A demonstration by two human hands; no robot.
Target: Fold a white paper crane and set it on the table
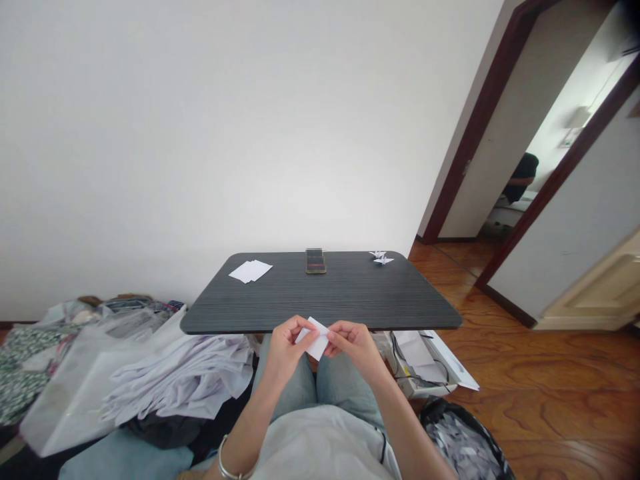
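Observation:
A small folded white paper [315, 337] is held above my lap, just in front of the near edge of the dark table [350, 300]. My left hand [286, 348] pinches its left side with closed fingers. My right hand [353, 340] pinches its right side, fingers also closed. A silver bangle circles my left wrist.
On the table lie loose white paper sheets [251, 271] at the far left, a phone [315, 261] at the far middle and a folded paper crane [381, 257] at the far right. Piled fabric and bags [150, 373] sit to my left; a box with papers [425, 363] and a doorway are on the right.

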